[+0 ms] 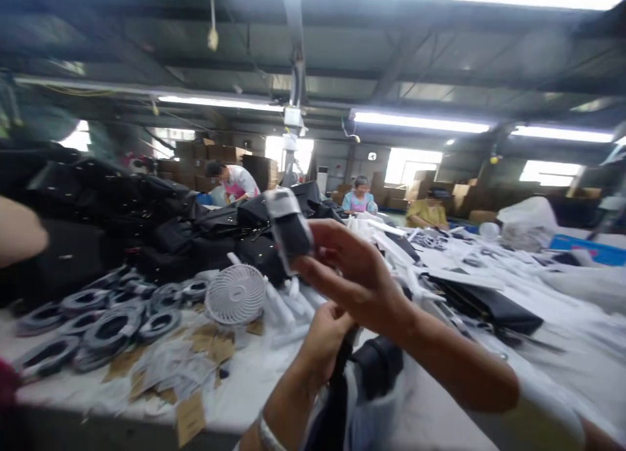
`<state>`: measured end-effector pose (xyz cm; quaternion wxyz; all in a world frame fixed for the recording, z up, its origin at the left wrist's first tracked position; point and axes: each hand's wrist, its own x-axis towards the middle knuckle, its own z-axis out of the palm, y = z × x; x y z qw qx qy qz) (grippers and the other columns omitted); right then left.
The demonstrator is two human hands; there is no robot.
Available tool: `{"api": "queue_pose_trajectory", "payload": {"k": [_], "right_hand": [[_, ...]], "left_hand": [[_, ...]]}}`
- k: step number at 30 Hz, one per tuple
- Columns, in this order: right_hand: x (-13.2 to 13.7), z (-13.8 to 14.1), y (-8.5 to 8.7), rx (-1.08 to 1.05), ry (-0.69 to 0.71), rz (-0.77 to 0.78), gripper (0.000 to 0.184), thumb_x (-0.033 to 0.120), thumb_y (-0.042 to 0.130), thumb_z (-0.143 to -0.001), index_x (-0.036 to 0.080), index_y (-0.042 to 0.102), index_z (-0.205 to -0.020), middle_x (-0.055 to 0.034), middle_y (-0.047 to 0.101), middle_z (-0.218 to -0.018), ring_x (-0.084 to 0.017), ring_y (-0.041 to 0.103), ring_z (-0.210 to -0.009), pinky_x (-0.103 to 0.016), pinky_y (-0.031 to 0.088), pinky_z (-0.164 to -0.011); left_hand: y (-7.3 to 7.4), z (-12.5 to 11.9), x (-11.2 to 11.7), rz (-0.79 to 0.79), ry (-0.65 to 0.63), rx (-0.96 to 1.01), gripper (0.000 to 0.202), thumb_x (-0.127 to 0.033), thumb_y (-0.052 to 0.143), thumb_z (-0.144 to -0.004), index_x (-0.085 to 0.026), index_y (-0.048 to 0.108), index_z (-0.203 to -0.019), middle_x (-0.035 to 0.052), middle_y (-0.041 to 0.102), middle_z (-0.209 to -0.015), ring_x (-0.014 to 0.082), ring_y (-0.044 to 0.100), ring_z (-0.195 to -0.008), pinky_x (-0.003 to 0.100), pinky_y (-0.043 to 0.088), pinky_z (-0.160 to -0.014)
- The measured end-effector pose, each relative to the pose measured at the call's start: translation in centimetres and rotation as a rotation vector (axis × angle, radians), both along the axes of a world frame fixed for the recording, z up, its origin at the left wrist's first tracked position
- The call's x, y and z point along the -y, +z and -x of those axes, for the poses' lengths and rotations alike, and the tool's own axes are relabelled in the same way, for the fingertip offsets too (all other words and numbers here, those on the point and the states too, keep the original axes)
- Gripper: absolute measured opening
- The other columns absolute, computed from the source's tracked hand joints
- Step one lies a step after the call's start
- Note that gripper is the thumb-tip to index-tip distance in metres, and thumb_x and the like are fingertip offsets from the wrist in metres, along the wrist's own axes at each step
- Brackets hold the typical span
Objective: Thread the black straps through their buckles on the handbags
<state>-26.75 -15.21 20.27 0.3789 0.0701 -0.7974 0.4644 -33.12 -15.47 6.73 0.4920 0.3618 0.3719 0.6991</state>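
My right hand (pixel 362 278) is raised over the table, fingers closed around a small rectangular black-and-silver item (pixel 288 224) with pale edges; blur hides its exact kind. Lower down, my left hand (pixel 320 347) is closed at the top of a black bag (pixel 376 366), with white wrapping around part of it. The fingertips of that hand are partly hidden behind my right wrist, and the part of the bag they grip is hard to make out. A white round fan (pixel 236 294) stands on the table left of both hands.
Several coiled grey-black straps (pixel 112 327) and clear plastic packets (pixel 171 366) lie at left, before a heap of black bags (pixel 98 223). A black flat bag (pixel 484 301) and white wrapping lie at right. Co-workers sit or bend (pixel 239 180) farther back. An arm (pixel 19 232) shows at left.
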Motion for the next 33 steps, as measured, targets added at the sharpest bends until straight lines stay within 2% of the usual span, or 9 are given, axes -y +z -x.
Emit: {"api": "queue_pose_trajectory", "payload": {"k": [2,5,8,11,14,18,22,26,33], "right_hand": [[-1.6,-6.2,-2.6,-0.062,-0.217,0.176,0.028,0.033,0.070,-0.085,0.024,0.063,-0.111,-0.0051,0.069,-0.104,-0.019,0.065,-0.090,-0.029,0.052,-0.077],[-3.8,-12.2,-8.9,-0.034,-0.471,0.346,0.033,0.035,0.074,-0.081,0.024,0.063,-0.110,-0.0076,0.070,-0.106,-0.024,0.067,-0.096,-0.032,0.055,-0.081],[-5.2,-14.2,-14.9,0.090,-0.643,0.394,0.038,0.040,0.073,-0.081,0.021,0.064,-0.113,-0.0064,0.071,-0.086,-0.024,0.068,-0.077,-0.033,0.056,-0.072],[-5.8,-13.4,-18.2,0.141,-0.585,0.466,0.036,0.040,0.070,-0.083,0.021,0.066,-0.114,-0.0068,0.071,-0.087,-0.025,0.069,-0.078,-0.035,0.057,-0.074],[-6.0,-11.6,-18.8,0.090,-0.464,0.539,0.037,0.036,0.069,-0.085,0.022,0.065,-0.119,-0.0087,0.073,-0.101,-0.027,0.070,-0.091,-0.036,0.056,-0.084],[-6.1,-9.9,-18.0,0.020,-0.363,0.568,0.039,0.036,0.064,-0.090,0.024,0.062,-0.126,-0.0092,0.071,-0.110,-0.026,0.069,-0.099,-0.035,0.054,-0.089],[-6.6,-9.8,-17.0,-0.019,-0.368,0.524,0.036,0.043,0.057,-0.095,0.024,0.064,-0.125,-0.0089,0.070,-0.113,-0.025,0.068,-0.097,-0.031,0.053,-0.084],[-7.6,-9.9,-16.2,0.009,-0.414,0.450,0.035,0.047,0.053,-0.096,0.022,0.071,-0.113,-0.0084,0.072,-0.100,-0.024,0.067,-0.089,-0.028,0.050,-0.071],[-8.3,-10.0,-15.6,0.029,-0.406,0.425,0.025,0.039,0.058,-0.095,0.023,0.075,-0.104,-0.0065,0.072,-0.094,-0.022,0.066,-0.087,-0.026,0.049,-0.072]], "left_hand": [[-0.4,-0.5,-0.4,-0.010,-0.010,-0.037,0.029,-0.039,0.075,-0.083,-0.013,0.069,-0.095,0.0011,0.065,-0.082,0.0121,0.057,-0.073,0.023,0.044,-0.069],[-0.4,0.0,-0.2,0.032,0.002,-0.089,0.032,-0.042,0.076,-0.082,-0.015,0.072,-0.099,0.0017,0.067,-0.084,0.0107,0.056,-0.076,0.019,0.041,-0.070],[-0.2,0.0,0.4,0.107,0.034,-0.139,0.033,-0.042,0.077,-0.081,-0.018,0.073,-0.104,0.0017,0.067,-0.087,0.0114,0.057,-0.080,0.019,0.042,-0.074],[0.1,-0.8,0.9,0.178,0.081,-0.193,0.034,-0.043,0.077,-0.081,-0.021,0.073,-0.106,0.0011,0.069,-0.091,0.0123,0.058,-0.085,0.020,0.043,-0.078],[0.3,-1.8,1.0,0.243,0.159,-0.272,0.041,-0.047,0.079,-0.077,-0.021,0.073,-0.109,0.0031,0.072,-0.095,0.0159,0.061,-0.090,0.023,0.045,-0.082],[0.7,-2.4,0.8,0.248,0.188,-0.359,0.048,-0.048,0.078,-0.077,-0.024,0.071,-0.117,0.0049,0.073,-0.105,0.0200,0.062,-0.097,0.028,0.046,-0.091],[0.9,-2.2,1.0,0.295,0.237,-0.405,0.050,-0.049,0.079,-0.075,-0.027,0.070,-0.119,0.0037,0.074,-0.102,0.0197,0.063,-0.095,0.028,0.048,-0.089],[1.2,-2.3,1.4,0.309,0.261,-0.357,0.050,-0.048,0.083,-0.071,-0.031,0.071,-0.117,0.0019,0.073,-0.111,0.0198,0.063,-0.101,0.028,0.049,-0.093],[1.7,-3.9,2.1,0.355,0.403,-0.338,0.055,-0.050,0.089,-0.058,-0.028,0.076,-0.106,0.0040,0.073,-0.109,0.0246,0.063,-0.096,0.025,0.052,-0.072]]}}
